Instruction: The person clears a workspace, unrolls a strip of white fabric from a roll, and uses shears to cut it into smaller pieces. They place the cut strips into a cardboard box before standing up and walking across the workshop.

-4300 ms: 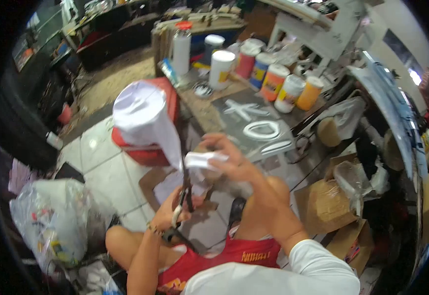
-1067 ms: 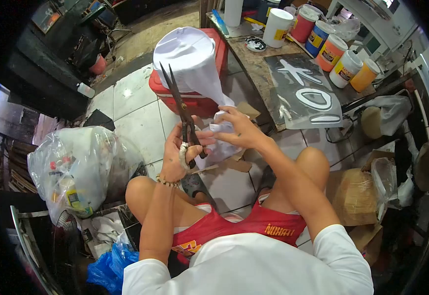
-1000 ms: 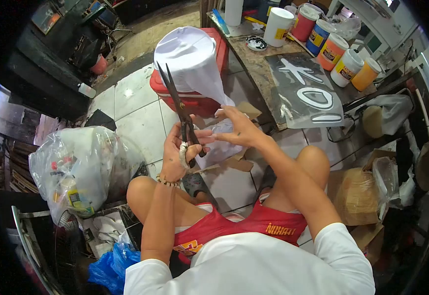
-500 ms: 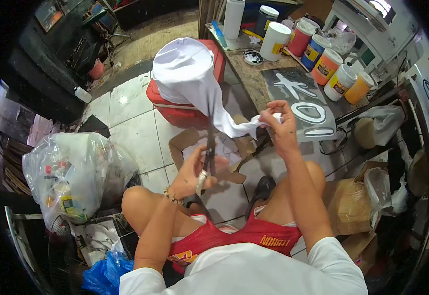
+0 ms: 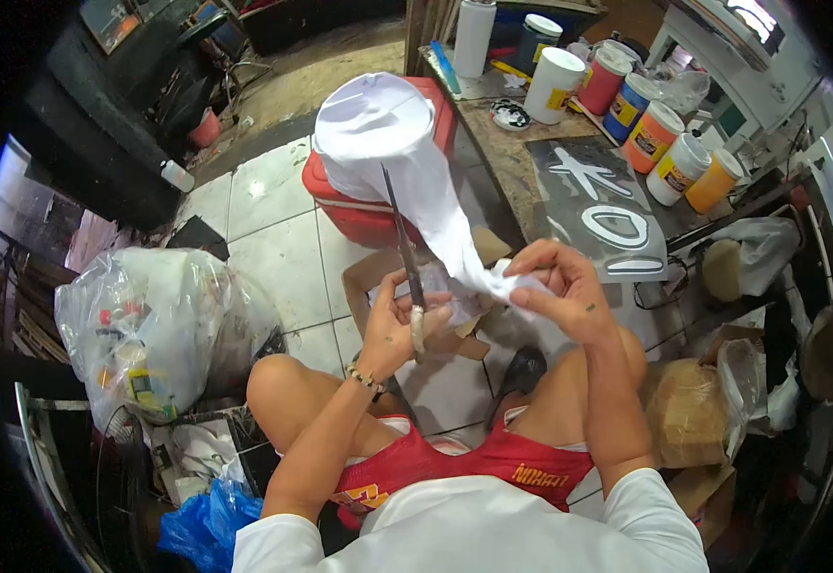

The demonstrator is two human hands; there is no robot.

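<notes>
My left hand (image 5: 402,320) is closed on the handles of long dark scissors (image 5: 403,234), whose tips point up and away from me. The blades overlap the view of the white cloth (image 5: 375,129). That cloth lies heaped on a red cooler (image 5: 359,212) and hangs down in a twisted strip towards the right. My right hand (image 5: 555,286) pinches the end of the strip. Below the hands an open cardboard box (image 5: 359,277) on the floor holds white scraps.
Paint jars (image 5: 625,110) line the worktable (image 5: 493,143) at the upper right, beside a grey sheet with white markings (image 5: 593,191). A clear bag of bottles (image 5: 159,325) sits at the left. Taped cardboard (image 5: 689,411) lies at the right, a blue bag (image 5: 211,520) at the lower left.
Since the earliest frame, my right hand has taken hold of the cloth strip's end and drawn it right. Over the last half second it has come slightly lower, and the scissors have tilted to the left.
</notes>
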